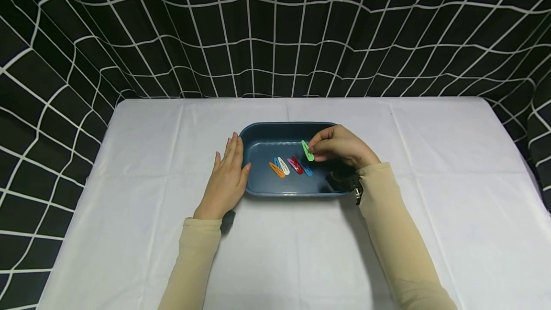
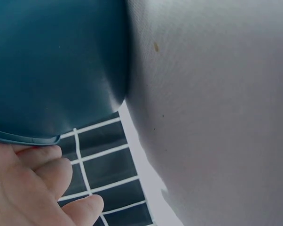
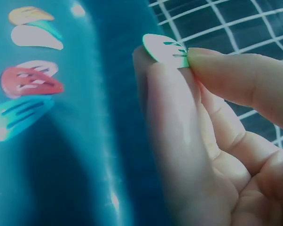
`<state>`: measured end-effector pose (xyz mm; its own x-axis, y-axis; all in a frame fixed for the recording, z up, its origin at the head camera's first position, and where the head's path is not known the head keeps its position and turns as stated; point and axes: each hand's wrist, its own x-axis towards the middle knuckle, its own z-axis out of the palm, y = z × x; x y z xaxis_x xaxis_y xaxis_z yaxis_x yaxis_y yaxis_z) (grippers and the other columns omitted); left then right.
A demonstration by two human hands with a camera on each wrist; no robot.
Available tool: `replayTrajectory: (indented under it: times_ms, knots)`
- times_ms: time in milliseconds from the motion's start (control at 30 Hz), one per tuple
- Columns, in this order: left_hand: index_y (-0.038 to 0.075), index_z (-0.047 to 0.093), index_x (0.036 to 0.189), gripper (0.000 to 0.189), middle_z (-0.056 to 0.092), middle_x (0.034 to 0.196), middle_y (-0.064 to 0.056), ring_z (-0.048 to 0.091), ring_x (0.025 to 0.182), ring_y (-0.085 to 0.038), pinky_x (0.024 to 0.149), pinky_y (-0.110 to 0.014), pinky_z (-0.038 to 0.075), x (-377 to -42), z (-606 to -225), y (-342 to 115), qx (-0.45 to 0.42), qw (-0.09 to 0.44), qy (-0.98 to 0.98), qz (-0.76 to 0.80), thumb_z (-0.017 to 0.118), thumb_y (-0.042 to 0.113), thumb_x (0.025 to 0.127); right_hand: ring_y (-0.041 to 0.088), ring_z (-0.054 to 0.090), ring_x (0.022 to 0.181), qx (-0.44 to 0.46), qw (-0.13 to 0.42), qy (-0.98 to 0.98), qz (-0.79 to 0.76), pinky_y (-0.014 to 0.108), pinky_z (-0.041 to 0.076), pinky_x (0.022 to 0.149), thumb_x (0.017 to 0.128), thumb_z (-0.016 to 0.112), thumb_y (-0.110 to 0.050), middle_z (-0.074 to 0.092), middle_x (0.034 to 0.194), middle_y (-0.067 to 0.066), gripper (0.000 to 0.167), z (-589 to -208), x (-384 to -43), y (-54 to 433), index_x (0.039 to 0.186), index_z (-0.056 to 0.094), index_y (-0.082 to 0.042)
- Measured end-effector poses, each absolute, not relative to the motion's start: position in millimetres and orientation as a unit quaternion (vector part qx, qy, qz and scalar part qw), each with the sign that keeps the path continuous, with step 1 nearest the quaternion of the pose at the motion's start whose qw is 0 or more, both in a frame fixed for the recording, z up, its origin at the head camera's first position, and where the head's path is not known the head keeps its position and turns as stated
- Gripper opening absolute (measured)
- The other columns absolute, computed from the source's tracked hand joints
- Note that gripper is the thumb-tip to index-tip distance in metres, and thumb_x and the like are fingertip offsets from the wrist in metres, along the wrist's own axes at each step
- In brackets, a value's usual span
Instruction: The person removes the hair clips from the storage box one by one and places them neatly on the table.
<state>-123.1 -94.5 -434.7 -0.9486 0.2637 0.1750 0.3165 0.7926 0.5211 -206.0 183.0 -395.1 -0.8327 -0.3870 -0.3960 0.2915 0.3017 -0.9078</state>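
Observation:
A green snap hair clip (image 1: 307, 150) is pinched between the thumb and fingertips of my right hand (image 1: 342, 146), over the right half of a dark blue tray (image 1: 275, 134). The right wrist view shows the clip (image 3: 165, 49) up close, its slotted end at the fingers. My left hand (image 1: 225, 176) lies with straight fingers along the tray's left rim, thumb at the front-left corner. On the tray floor lie several more hair clips: an orange clip (image 1: 277, 170), a white clip (image 1: 283, 166), a red clip (image 1: 297, 165) and a blue clip (image 1: 306, 168), with another blue and a pink one partly covered.
The tray stands on a table with a white cloth (image 1: 142, 157). Black cloth with a white grid (image 1: 275, 27) hangs behind and at the sides. The right wrist's dark camera (image 1: 342, 182) overlaps the tray's front-right corner in the head view.

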Motion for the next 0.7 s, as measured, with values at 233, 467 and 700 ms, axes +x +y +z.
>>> replayTrajectory:
  times_ms: [233,467,700]
  knots:
    - [-0.007,0.016,0.147,0.061,0.008,0.156,-0.017,0.01,0.143,-0.03,0.109,-0.056,0.011,-122.0,-433.4,-93.8,-0.151,0.042,-0.945,-0.285,0.045,0.02,0.1,0.01,0.064,0.067,-0.036,0.245,0.735,-0.631,0.026,0.055,0.067,0.087,0.059,0.005,0.066,0.076,0.004,0.014,-388.2,-197.1,189.9,0.095,0.06,0.016]
    - [-0.007,0.016,0.147,0.061,0.009,0.156,-0.016,0.01,0.143,-0.029,0.109,-0.056,0.012,-121.2,-432.8,-93.2,-0.151,0.041,-0.945,-0.286,0.046,0.019,0.1,0.012,0.065,0.065,-0.029,0.199,0.715,-0.67,0.026,0.055,0.065,0.087,0.058,0.006,0.066,0.077,0.006,0.009,-387.0,-185.7,195.9,0.087,0.066,0.005]
    - [-0.007,0.017,0.147,0.061,0.009,0.156,-0.017,0.011,0.143,-0.03,0.109,-0.056,0.012,-121.3,-432.9,-93.6,-0.152,0.046,-0.945,-0.286,0.046,0.02,0.1,0.013,0.066,0.066,-0.034,0.163,0.692,-0.702,0.027,0.055,0.065,0.087,0.059,0.006,0.066,0.077,0.007,0.016,-387.2,-177.2,197.9,0.081,0.069,-0.005]
